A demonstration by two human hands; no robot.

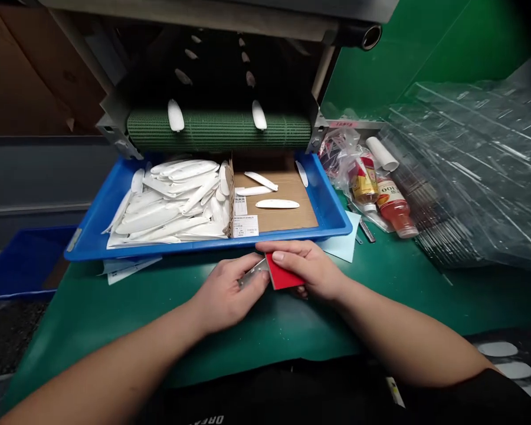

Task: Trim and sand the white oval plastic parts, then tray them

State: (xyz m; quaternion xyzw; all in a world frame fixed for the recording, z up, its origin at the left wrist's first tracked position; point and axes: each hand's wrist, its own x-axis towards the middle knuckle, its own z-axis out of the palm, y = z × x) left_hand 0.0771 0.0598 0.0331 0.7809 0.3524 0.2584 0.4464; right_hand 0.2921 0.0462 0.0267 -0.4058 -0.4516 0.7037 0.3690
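In front of the blue tray (pixel 194 247), my two hands meet over the green table. My left hand (pixel 230 292) is closed on a small flat silver-grey piece (pixel 253 273), gripped between thumb and fingers. My right hand (pixel 316 268) pinches a flat red block (pixel 285 278), thumb on top and fingers beneath. The red block's left edge is against or very near the grey piece; whether they are joined I cannot tell. Beyond the hands, the tray's left half holds a pile of long white oval parts (pixel 168 203). On its cardboard-lined right half lie several more, including one white part (pixel 277 203).
A green mesh conveyor belt (pixel 216 131) carrying white parts ends above the tray's back. To the right lie a red-labelled bottle (pixel 396 206), a yellow-labelled bottle (pixel 363 180), a white roll (pixel 382 154) and stacked clear plastic trays (pixel 469 171). Another blue bin (pixel 22 260) stands lower left.
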